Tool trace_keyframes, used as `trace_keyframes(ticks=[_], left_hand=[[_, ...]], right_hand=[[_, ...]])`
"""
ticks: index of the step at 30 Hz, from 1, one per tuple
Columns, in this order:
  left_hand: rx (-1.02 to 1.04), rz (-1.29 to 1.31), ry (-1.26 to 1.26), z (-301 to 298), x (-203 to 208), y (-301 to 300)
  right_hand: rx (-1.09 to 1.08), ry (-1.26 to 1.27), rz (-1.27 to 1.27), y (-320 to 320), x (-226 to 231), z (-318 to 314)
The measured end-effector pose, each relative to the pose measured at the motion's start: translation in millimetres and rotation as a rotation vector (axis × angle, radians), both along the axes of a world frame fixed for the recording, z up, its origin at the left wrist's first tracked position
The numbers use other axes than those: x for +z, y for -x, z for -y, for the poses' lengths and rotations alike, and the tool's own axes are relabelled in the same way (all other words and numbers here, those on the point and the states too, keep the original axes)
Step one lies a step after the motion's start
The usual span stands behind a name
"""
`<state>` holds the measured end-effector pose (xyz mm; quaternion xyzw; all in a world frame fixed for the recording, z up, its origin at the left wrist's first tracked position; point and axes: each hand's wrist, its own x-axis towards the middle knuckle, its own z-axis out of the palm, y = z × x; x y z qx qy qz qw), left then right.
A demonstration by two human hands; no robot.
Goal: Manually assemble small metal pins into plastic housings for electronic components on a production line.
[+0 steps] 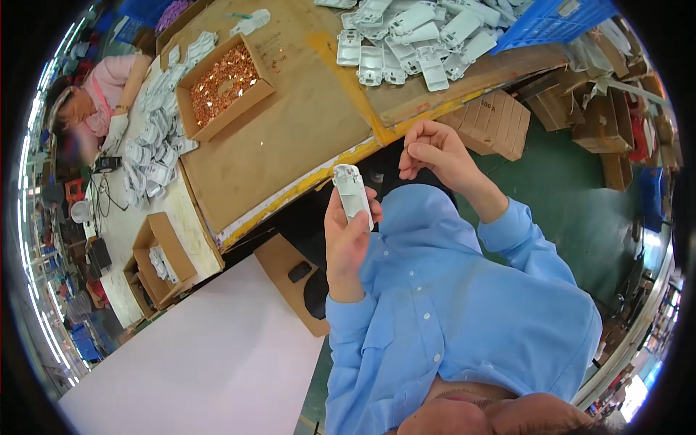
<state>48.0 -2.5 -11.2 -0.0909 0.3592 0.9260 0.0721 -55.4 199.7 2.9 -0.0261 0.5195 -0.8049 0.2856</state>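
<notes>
A white plastic housing (353, 194), long and narrow with a hollow inner side, stands tilted in my left hand (346, 246). The thumb presses its near edge and the fingers wrap behind it. Up and to the right, by the table edge, my right hand (438, 156) is closed with thumb and fingertips together, apart from the housing. Whatever small thing may be between those fingertips is hidden. On the table to the left, a cardboard box (250, 94) holds many small copper-coloured metal pieces (223, 81).
White plastic housings (417, 43) lie heaped at the far right, beside a blue crate (554, 22). More housings (156, 138) cover the left side, where a person in pink (109, 94) works. Cardboard cartons (493, 123) stand right of the table. A white board (196, 348) lies lower left.
</notes>
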Motion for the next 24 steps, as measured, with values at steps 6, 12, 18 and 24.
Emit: trace_keyframes(ticks=[6, 12, 18, 24], left_hand=[[0.048, 0.023, 0.109, 10.8, 1.9, -7.0], [0.077, 0.002, 0.355, 3.5, -4.7, -4.3], [0.121, -0.020, 0.496, -5.9, -3.2, -3.0], [0.103, -0.018, 0.615, -9.0, -1.8, -3.1]], right_hand=[[0.010, 0.019, -0.174, 2.0, -15.3, 10.6], [0.041, 0.034, -0.136, 0.3, -9.8, 11.2], [0.111, -0.179, -0.135, -8.4, 14.5, 23.9], [0.121, -0.362, -0.371, -16.9, 26.0, 39.7]])
